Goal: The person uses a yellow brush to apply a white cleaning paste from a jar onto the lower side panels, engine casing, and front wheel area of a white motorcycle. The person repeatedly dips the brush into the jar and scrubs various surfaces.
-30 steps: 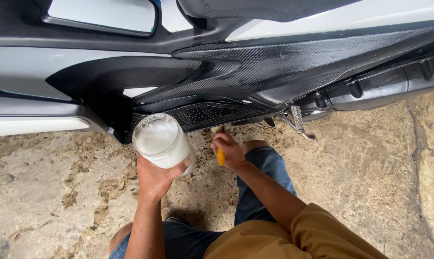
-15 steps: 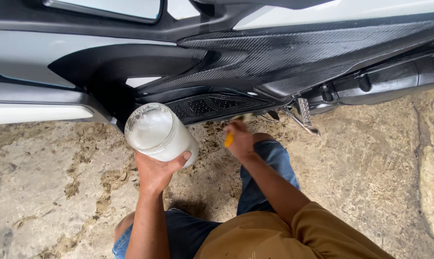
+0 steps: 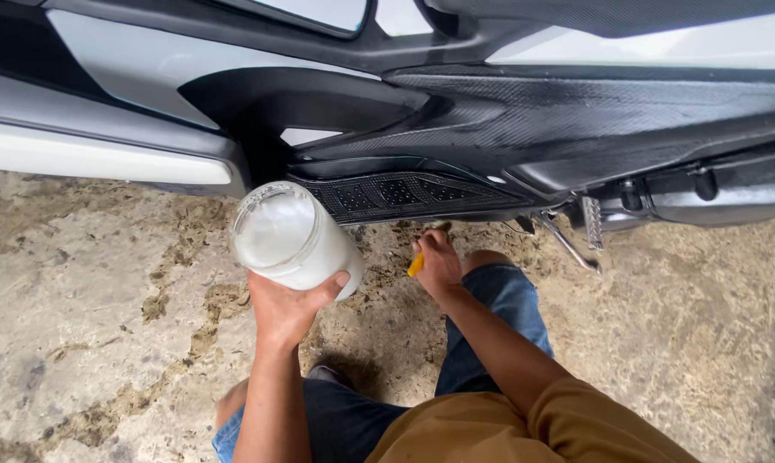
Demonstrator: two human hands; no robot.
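Left hand: the left hand cups a white jar from below, fingers wrapped around its side, tilted toward the scooter.
Right hand: the right hand closes on a yellow tool, low beside the black footboard.
Ground: bare concrete floor underneath.

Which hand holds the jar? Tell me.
The left hand holds the white jar from below; the right hand grips a yellow tool near the black footboard.

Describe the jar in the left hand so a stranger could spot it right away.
Start at the scooter's black studded footboard above the stained concrete ground. Just left of it, the left hand cups a round jar, the only white, open-topped thing here.
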